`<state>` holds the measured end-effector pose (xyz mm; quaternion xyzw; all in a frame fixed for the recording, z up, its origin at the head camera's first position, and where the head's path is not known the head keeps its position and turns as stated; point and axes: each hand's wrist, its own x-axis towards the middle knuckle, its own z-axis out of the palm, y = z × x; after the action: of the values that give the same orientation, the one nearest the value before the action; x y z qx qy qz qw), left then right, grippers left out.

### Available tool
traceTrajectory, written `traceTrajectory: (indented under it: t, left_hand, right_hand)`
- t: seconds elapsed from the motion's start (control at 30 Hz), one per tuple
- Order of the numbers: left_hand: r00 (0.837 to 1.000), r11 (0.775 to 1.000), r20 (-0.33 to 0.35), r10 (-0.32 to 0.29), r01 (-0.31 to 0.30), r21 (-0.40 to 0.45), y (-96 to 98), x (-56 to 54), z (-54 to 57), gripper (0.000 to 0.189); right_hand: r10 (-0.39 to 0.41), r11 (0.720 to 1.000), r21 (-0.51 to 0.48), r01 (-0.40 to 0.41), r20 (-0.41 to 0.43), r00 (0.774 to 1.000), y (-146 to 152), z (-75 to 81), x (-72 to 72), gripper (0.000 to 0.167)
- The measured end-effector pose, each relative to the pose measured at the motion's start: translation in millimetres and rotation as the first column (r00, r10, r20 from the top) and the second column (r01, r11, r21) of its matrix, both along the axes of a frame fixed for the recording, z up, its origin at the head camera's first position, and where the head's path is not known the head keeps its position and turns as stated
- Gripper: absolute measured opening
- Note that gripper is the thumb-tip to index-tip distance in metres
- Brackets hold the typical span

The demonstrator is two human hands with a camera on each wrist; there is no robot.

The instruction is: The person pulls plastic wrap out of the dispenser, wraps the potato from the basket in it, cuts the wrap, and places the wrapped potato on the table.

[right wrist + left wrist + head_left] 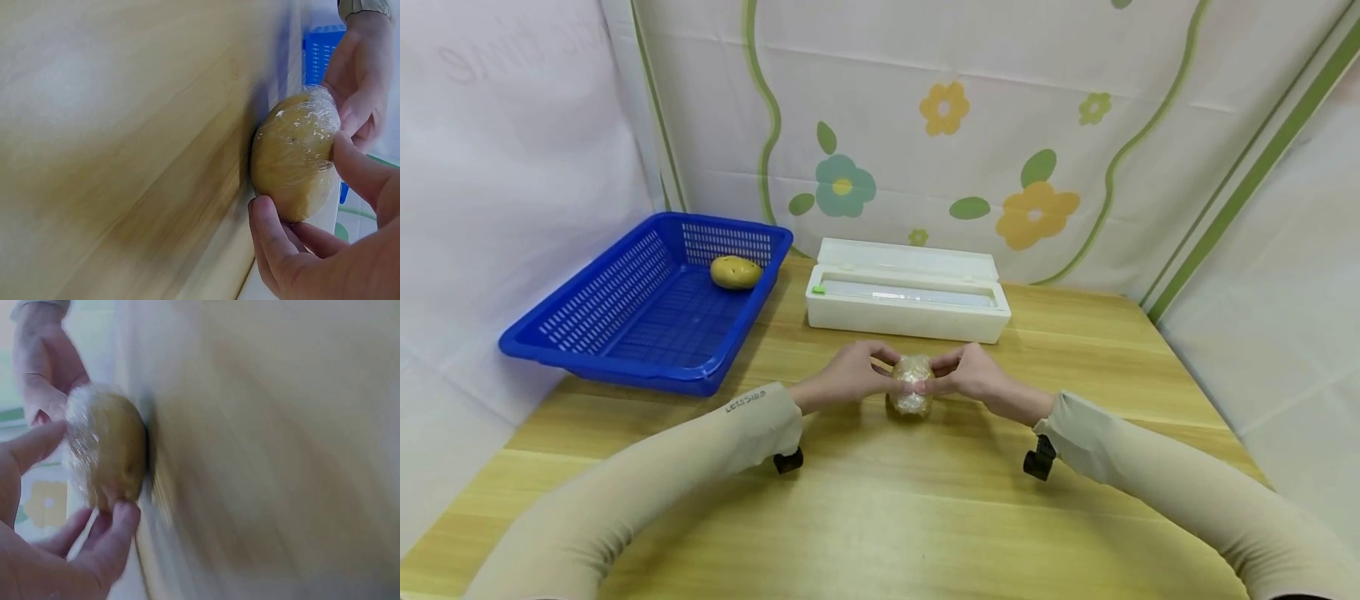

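Note:
A potato (pixel 912 392) wrapped in clear, crinkled cling film is held between both hands, low over the wooden table in the middle. My left hand (pixel 856 372) grips its left side, thumb on the film and fingertips around the end. On the other side my right hand (pixel 976 377) pinches it the same way. In the left wrist view, the film bunches on the upper face of the potato (pixel 128 453), and the skin shows through lower down. The right wrist view shows shiny folds over the potato (pixel 290 150), with fingertips at its lower edge.
Behind the hands stands a white cling film box (pixel 910 314), its lid raised and a film roll inside. To the left, a blue plastic basket (pixel 625 371) holds another potato (pixel 735 272). Flowered white curtains (pixel 895 108) enclose the wooden table (pixel 880 517) at the back and sides.

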<state>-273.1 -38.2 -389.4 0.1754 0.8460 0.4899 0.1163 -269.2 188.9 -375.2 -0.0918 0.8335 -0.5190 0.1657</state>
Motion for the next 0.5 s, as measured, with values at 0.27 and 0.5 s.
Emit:
traceTrajectory:
  t: [0.27, 0.5]
  left_hand:
    - [0.968, 0.982, 0.205, 0.146, -0.166, 0.084, 11.2, 1.9, 5.3, 0.051]
    - [0.943, 0.957, 0.295, 0.154, -0.216, 0.192, 13.2, 4.7, 5.2, 0.048]
  right_hand:
    - [0.012, 1.000, 0.022, -0.012, -0.008, 1.000, 2, 3.4, 0.3, 0.051]
    - [0.015, 0.999, 0.040, -0.014, -0.011, 1.000, 5, 0.5, -1.8, 0.054]
